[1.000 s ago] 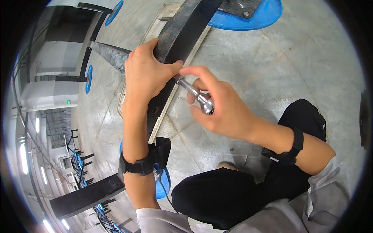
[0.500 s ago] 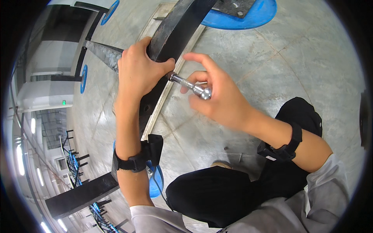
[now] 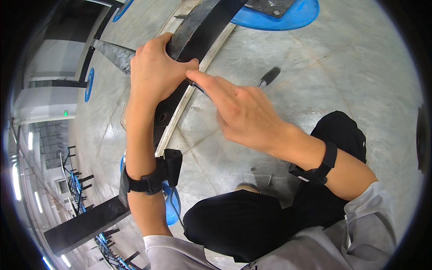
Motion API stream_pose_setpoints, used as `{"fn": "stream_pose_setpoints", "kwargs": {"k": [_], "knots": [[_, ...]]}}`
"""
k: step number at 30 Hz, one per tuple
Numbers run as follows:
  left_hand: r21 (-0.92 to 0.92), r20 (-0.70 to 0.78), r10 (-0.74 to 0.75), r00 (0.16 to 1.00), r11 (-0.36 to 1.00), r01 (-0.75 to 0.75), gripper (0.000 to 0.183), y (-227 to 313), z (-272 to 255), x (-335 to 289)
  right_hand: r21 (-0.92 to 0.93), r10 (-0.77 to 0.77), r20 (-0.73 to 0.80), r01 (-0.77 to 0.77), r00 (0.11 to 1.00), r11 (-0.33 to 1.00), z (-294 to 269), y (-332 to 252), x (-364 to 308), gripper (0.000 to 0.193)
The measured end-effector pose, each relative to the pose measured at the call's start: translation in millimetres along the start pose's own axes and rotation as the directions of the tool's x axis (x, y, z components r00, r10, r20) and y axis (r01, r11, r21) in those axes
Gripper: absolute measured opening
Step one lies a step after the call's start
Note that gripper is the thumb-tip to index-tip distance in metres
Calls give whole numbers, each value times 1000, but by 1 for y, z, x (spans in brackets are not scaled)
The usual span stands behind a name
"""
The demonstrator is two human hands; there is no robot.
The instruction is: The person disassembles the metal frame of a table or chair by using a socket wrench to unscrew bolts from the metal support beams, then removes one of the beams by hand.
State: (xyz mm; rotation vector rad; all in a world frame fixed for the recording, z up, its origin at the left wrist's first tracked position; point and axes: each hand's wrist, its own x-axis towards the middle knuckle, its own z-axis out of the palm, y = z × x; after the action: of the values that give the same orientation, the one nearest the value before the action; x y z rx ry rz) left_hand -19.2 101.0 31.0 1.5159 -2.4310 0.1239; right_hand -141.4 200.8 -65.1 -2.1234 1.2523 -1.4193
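A black metal beam (image 3: pixel 211 33) slants from the top of the view down to the left. My left hand (image 3: pixel 153 72) is closed round it, thumb near the socket end on the beam's side and fingers hidden behind. My right hand (image 3: pixel 245 112) is closed round a socket wrench, covering most of it. Beyond that hand the wrench's black handle (image 3: pixel 270 76) sticks out, and a bit of its shiny shaft shows by the left thumb. The right index finger lies stretched along the shaft, reaching the left thumb. The fastener under the socket is hidden.
A blue round disc (image 3: pixel 288 20) with a dark plate lies at the top. A whitish strip (image 3: pixel 184 108) runs along the beam. On the concrete floor are a thin bolt-like piece (image 3: pixel 270 180) and a small dark bit. Another dark beam (image 3: pixel 85 229) extends lower left.
My right hand has turned and closed over the wrench, its fingers apart before. The wrench's black handle now shows beyond the hand. My left hand keeps its grip; the view has shifted slightly.
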Motion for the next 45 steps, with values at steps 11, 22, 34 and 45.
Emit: {"fn": "stream_pose_setpoints", "kwargs": {"k": [11,22,34,45], "knots": [[33,49,-11,999,999,10,48,-4,1,0,789,548,608,-359,574,-499,-15,-15,8,59],[57,-46,69,997,996,-66,48,-8,6,1,81,94,38,-97,995,992,-11,3,0,53],[4,13,34,999,999,-34,49,-8,0,1,697,601,417,-664,682,270,-26,-9,-7,35],[-39,29,-33,999,999,35,60,0,-1,-2,741,652,471,-668,594,73,-4,3,26,29]]}}
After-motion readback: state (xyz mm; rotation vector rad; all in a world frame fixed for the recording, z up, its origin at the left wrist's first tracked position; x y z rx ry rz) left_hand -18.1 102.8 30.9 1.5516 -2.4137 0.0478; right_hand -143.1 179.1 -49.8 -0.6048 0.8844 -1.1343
